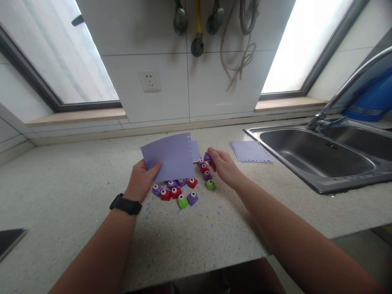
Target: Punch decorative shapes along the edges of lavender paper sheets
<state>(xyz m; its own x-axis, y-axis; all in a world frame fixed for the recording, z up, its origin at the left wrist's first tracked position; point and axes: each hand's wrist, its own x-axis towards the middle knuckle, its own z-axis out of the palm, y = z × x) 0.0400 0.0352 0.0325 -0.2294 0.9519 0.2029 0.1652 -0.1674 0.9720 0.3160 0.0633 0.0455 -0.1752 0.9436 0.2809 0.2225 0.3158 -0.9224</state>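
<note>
My left hand (141,175) grips a purple paper sheet (168,158) by its lower left corner, thumb on top. Small punched holes run down the sheet's right edge. To the right of the sheet, my right hand (222,165) is closed around a small purple punch (208,157). Several small punches in red, purple and green lie below the sheet, among them a green punch (183,201) and a red punch (165,195). More stand in a line beside my right hand, ending at a green punch (211,185). Another piece of purple paper (194,150) shows partly behind the held sheet.
A stack of purple sheets with punched edges (251,151) lies on the counter, left of a steel sink (294,155) with a faucet (339,87). Purple paper bits (148,209) are scattered near the front. A dark flat object (10,241) is at the left edge.
</note>
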